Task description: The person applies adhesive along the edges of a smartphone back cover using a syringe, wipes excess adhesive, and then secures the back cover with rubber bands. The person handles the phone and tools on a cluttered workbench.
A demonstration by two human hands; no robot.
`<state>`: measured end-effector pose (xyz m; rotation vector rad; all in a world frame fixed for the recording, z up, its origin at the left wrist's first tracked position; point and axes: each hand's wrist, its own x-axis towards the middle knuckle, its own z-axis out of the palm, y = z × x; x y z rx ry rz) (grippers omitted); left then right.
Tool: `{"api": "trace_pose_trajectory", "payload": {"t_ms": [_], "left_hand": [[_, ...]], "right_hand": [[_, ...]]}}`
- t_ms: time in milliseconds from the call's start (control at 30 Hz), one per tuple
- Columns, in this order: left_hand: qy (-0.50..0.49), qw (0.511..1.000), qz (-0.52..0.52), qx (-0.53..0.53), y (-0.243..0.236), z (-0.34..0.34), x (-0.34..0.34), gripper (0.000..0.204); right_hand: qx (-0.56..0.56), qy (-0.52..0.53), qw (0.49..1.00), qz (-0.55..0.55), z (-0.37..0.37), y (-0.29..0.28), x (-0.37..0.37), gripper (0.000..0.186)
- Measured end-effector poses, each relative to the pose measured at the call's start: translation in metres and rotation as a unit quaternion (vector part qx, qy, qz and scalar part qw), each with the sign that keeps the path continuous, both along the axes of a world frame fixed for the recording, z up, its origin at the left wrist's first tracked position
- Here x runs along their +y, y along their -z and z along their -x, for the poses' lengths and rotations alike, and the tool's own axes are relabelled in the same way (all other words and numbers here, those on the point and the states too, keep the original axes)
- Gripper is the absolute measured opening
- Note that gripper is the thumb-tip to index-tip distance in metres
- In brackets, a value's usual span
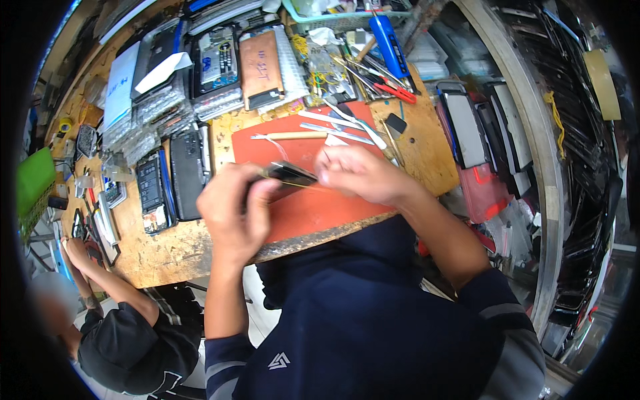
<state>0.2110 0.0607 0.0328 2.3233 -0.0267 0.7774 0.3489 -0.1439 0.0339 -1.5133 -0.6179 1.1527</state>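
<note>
Over an orange-red work mat (300, 217), my left hand (235, 208) is closed round one end of a dark, flat, phone-like device (292, 173), which is held tilted above the mat. My right hand (357, 175) is at the device's other end, with its fingers curled in and smeared by motion. A thin yellowish line runs along the device's lower edge toward my right hand; I cannot tell what it is. Just beyond, a wooden-handled tool (293, 135) lies on the mat beside several slim white and metal tools (337, 127).
Opened phones (188, 170) lie left of the mat, with stacks of wrapped parts (160, 107) behind. A blue screwdriver-like tool (388, 47) and red-handled pliers (395, 92) lie at the back right. A co-worker (127, 347) sits at the left. Device panels (463, 127) stand at the right.
</note>
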Motion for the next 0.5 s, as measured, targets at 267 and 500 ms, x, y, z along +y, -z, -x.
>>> {"api": "trace_pose_trajectory", "payload": {"t_ms": [267,500], "left_hand": [[-0.103,0.912,0.394,0.057,0.005,-0.008,0.037,0.016],[0.202,0.813,0.449,0.311,0.000,0.005,0.024,0.022]], "right_hand": [[-0.625,0.009,0.780,0.021,0.035,-0.009,-0.013,0.061],[-0.375,-0.154,0.908,-0.109,-0.006,-0.003,0.013,0.039]]}}
